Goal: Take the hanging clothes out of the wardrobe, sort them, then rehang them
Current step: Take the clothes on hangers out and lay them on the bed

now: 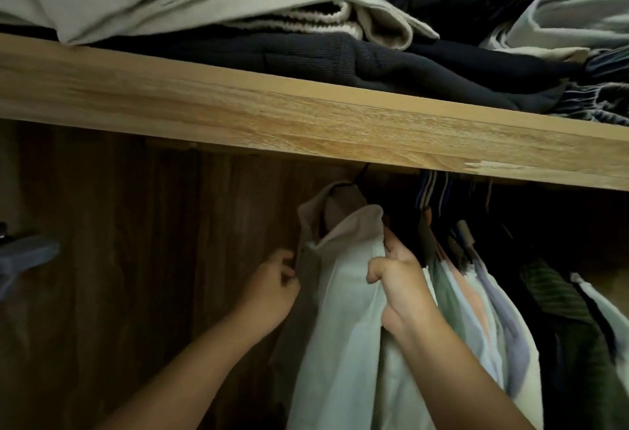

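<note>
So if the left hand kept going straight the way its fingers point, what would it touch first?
Most likely the dark front edge of the pale green shirt, just right of the left hand. Its fingers look almost against it, though depth is unclear.

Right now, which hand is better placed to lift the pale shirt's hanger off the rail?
The left hand, probably. It holds nothing and sits beside the pale shirt, below the hanger hook. The right hand is gripping the shirt's fabric.
</note>
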Motion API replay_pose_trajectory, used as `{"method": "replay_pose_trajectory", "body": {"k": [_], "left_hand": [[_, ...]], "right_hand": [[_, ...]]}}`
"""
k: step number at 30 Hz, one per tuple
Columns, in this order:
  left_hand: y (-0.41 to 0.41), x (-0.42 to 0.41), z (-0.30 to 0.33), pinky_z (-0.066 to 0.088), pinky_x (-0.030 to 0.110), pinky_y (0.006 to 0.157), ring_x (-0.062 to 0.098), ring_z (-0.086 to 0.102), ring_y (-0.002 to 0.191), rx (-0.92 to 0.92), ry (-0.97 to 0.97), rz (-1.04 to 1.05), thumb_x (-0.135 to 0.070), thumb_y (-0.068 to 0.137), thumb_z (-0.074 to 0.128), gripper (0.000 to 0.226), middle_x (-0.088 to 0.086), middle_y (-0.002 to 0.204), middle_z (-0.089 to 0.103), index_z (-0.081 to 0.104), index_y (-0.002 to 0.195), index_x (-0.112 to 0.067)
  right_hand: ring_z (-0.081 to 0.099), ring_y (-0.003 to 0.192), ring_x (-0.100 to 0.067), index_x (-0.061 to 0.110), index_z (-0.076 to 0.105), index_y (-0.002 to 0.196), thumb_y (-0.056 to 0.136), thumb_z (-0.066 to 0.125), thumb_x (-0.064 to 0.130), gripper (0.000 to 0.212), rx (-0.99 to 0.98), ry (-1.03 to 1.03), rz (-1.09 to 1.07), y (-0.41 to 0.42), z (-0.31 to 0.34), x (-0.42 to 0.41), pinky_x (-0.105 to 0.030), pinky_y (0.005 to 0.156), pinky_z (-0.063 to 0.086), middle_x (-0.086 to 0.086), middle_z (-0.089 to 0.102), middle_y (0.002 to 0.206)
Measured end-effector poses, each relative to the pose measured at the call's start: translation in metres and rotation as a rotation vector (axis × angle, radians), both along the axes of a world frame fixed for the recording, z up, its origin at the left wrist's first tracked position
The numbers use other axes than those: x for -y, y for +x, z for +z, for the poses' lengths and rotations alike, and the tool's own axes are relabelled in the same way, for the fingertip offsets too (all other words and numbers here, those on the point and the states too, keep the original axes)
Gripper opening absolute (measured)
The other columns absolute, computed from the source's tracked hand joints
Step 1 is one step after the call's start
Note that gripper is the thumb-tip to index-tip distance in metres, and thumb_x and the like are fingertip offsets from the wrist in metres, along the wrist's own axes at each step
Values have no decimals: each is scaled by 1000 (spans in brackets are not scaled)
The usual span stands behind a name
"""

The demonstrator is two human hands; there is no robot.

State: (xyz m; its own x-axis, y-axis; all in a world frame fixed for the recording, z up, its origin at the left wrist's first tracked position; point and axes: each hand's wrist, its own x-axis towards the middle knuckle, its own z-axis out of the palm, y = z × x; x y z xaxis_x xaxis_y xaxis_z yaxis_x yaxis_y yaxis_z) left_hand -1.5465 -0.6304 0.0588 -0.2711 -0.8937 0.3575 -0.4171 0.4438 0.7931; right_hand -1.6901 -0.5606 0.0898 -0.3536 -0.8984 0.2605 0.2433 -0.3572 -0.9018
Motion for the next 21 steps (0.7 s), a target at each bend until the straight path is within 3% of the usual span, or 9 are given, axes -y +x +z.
{"method": "replay_pose_trajectory", "body": {"k": [3, 7, 11, 16, 21], "left_hand": [[1, 4, -4, 43, 22, 78, 12, 54, 93, 5, 13, -27, -12, 93, 50, 42, -5, 105, 52, 42, 134, -19], [1, 2, -7, 45, 24, 83, 14, 54, 97, 19, 22, -59, -12, 93, 49, 43, -4, 106, 52, 41, 135, -19], [3, -3, -4, 46, 28, 88, 14, 54, 99, 4, 21, -54, -12, 93, 50, 41, -5, 106, 52, 43, 132, -20], [18, -10, 1, 43, 24, 81, 13, 54, 95, -6, -8, -26, -9, 93, 50, 40, -4, 106, 53, 45, 131, -18], [32, -17, 4, 41, 19, 69, 9, 52, 87, -20, -31, 22, -10, 93, 50, 39, -6, 105, 52, 45, 131, -18]], "right_hand": [[68, 86, -32, 18, 60, 120, 66, 24, -26, 78, -9, -3, -11, -4, -6, -9, -36, 67, 57, -14, 71, 98], [62, 104, -37, 13, 51, 132, 66, 22, -26, 82, 90, -23, -25, -3, 4, -5, -45, 84, 53, -18, 63, 118], [63, 103, -35, 15, 53, 130, 67, 22, -26, 81, 162, -37, -34, 8, -1, -2, -44, 85, 52, -16, 64, 116], [66, 92, -28, 17, 53, 130, 69, 21, -25, 80, 197, -53, -8, 7, -5, -3, -34, 69, 58, -11, 67, 106], [64, 91, -27, 16, 49, 134, 71, 21, -22, 78, 241, -105, 12, 5, -3, -7, -35, 74, 55, -9, 64, 104]]}}
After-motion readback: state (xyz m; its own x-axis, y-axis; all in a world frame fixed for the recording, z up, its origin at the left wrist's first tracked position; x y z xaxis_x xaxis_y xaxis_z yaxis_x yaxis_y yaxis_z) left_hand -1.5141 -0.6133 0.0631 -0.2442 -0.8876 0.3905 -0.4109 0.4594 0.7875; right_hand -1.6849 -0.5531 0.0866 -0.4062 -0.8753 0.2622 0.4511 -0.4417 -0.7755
